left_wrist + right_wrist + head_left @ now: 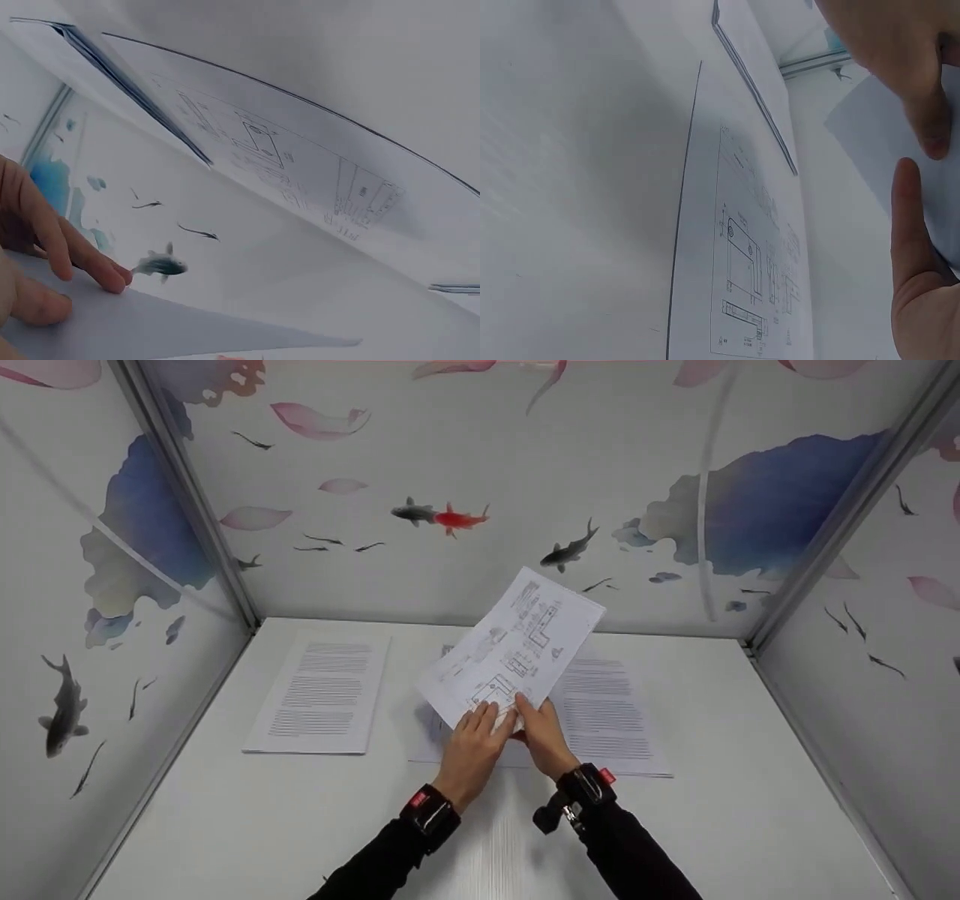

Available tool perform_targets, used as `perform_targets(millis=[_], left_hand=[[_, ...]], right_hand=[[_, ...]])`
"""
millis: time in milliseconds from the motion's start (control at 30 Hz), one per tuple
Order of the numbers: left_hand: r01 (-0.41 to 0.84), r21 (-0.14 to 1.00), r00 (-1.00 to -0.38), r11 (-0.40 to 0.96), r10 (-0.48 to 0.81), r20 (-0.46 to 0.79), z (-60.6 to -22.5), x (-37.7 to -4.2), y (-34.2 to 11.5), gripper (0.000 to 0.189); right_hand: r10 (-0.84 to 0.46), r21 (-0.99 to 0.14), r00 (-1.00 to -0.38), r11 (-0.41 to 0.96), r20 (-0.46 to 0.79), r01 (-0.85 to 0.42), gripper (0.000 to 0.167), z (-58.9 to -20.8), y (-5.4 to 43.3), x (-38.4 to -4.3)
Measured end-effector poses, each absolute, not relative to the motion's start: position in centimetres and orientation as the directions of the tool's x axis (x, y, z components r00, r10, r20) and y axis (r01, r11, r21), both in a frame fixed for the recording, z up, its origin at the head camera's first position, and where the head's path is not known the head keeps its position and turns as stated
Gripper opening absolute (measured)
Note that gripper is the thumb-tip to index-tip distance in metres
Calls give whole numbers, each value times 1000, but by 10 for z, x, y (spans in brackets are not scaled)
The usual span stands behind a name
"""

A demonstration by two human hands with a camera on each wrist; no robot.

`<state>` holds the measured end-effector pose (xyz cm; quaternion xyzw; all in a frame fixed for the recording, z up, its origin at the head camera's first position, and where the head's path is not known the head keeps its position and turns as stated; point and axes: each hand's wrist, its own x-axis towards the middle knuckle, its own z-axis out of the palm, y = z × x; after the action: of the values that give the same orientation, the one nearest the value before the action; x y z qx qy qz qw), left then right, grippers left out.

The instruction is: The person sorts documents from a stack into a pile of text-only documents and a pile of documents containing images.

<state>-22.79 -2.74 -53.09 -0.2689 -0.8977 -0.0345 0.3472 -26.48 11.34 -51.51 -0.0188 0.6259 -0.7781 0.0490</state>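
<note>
Both hands hold a sheet of paper printed with technical drawings [536, 641], raised and slanted above the table in the head view. My left hand [471, 750] grips its lower edge, fingers lying over the printed face. Close beside it, my right hand [546, 739] pinches the lower right part with the thumb on top; its other fingers are mostly hidden behind the paper. Under the raised sheet lies another drawing sheet [742, 281], largely covered in the head view. The left wrist view shows the plain back of the raised paper [157, 326].
A stack of text pages [319, 697] lies on the left of the white table [187, 802]. More text pages [607, 720] lie right of the middle, partly under the held sheet. White panels painted with fish [566, 547] enclose the back and sides.
</note>
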Motion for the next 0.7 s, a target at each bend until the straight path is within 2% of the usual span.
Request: perform_targets(millis=[133,233,433,600,700], left_hand=[[540,11,-744,841,472,473,-529,-227,-29,65],[553,89,-801,828,499,331,-529,-228,-34,80],[577,131,-807,806,538,243,-532,-236,-50,85],[562,247,-827,790,526,198,-528,-244,-70,91],[518,302,-855,800,493,161,-526,-248,-81,87]], right_hand=[[-75,-975,-995,-209,-62,76,35,-517,121,-266],[-56,-970,-994,-219,-97,108,34,-519,127,-268],[-62,-964,-990,-228,-124,135,34,-520,137,-270],[-155,-974,-981,-171,-120,147,35,-519,151,-272],[-221,-980,-968,-133,-120,152,36,-516,162,-274]])
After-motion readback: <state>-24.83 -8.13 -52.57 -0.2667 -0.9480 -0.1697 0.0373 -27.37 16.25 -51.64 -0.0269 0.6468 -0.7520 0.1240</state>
